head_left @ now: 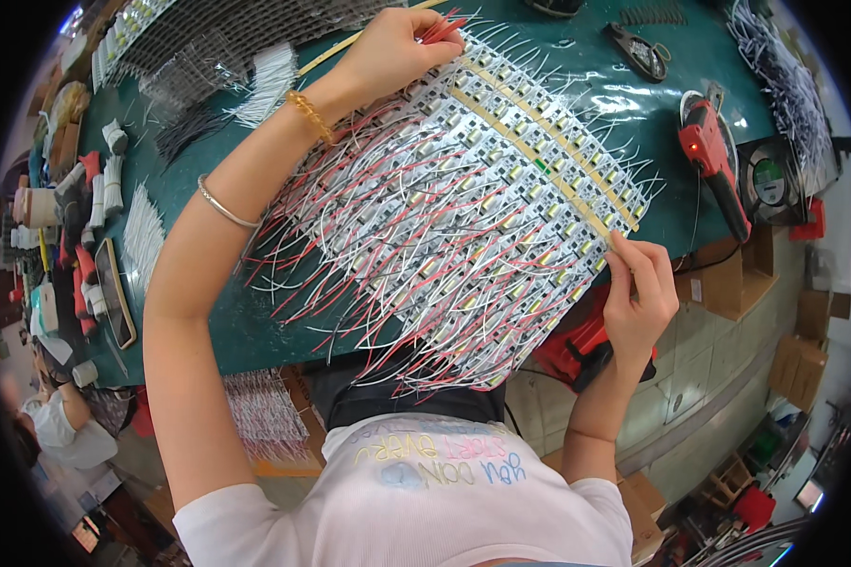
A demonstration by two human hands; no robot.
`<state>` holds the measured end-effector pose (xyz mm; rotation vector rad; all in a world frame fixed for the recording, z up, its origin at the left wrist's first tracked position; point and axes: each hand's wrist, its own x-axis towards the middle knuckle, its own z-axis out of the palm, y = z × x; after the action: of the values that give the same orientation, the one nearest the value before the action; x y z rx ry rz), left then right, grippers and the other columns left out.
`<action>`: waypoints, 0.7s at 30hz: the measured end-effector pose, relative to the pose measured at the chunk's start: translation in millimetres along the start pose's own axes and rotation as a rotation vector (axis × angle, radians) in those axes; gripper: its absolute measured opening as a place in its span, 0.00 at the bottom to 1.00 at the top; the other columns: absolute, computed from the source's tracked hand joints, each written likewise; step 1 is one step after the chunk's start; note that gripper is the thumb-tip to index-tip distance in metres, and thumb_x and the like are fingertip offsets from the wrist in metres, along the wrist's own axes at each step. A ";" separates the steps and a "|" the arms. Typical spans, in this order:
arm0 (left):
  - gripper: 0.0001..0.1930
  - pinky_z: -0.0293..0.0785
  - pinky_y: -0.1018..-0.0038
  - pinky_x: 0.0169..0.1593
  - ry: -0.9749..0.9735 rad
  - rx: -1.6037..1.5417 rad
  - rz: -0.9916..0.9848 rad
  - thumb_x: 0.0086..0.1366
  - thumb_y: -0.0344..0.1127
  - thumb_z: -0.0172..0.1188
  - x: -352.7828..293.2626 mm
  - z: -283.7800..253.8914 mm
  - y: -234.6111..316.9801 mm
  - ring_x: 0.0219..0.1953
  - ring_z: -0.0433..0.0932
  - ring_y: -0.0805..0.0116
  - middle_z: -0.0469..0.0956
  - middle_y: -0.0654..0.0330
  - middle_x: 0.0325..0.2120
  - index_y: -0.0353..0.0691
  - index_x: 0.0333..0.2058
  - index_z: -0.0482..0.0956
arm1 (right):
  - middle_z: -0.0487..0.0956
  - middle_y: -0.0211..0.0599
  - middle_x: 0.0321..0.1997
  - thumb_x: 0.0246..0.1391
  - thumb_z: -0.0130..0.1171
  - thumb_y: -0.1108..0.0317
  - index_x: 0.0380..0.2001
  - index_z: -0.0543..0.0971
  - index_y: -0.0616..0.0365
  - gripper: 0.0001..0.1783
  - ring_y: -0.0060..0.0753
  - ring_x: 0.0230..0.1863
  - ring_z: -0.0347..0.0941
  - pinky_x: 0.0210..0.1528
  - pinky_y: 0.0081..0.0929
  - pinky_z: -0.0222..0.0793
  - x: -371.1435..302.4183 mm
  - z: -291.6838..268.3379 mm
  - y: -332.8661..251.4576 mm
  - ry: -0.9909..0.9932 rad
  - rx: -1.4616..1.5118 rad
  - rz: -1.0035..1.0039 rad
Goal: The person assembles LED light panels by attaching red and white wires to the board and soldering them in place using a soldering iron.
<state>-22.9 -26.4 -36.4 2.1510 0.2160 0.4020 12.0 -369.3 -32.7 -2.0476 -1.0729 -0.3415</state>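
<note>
Green mat point(255, 321) bears wired module sheet point(463, 217); left hand point(392, 47), right hand point(638, 293) pinch its ends.

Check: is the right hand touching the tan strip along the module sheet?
Touching. The head view shows the right hand pinching the near end of the tan strip, fingertips pressed on it.

A wide sheet of small white modules point(463, 217), joined by pale tape strips, lies slanted on the green desk point(255, 331). Red and white wires fringe it, its near edge overhanging the desk's edge.
</note>
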 end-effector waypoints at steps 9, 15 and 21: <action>0.15 0.63 0.73 0.24 -0.179 0.460 -0.108 0.53 0.40 0.62 17.1 -8.0 24.4 0.16 0.66 0.71 0.68 0.57 0.12 0.31 0.19 0.75 | 0.75 0.38 0.30 0.44 0.60 0.85 0.36 0.80 0.63 0.13 0.28 0.26 0.71 0.24 0.20 0.65 2.3 3.0 2.0 -0.001 0.008 -0.002; 0.13 0.65 0.70 0.24 -0.317 0.574 -0.133 0.46 0.37 0.62 31.9 -10.2 35.7 0.16 0.67 0.68 0.68 0.55 0.11 0.30 0.18 0.74 | 0.75 0.38 0.31 0.44 0.59 0.86 0.36 0.80 0.63 0.14 0.25 0.24 0.69 0.22 0.18 0.63 4.4 -0.1 -4.3 -0.028 0.031 0.040; 0.13 0.66 0.70 0.25 -0.223 0.478 -0.040 0.47 0.37 0.61 16.3 -2.0 28.2 0.17 0.68 0.67 0.69 0.55 0.13 0.30 0.21 0.75 | 0.73 0.35 0.33 0.44 0.58 0.86 0.36 0.80 0.62 0.14 0.21 0.23 0.66 0.21 0.16 0.61 -2.9 -9.6 -2.1 -0.036 0.022 0.077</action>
<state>-8.3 -36.1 -8.9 2.6332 0.2458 0.0859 9.7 -377.3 -26.9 -2.0762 -1.0122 -0.2536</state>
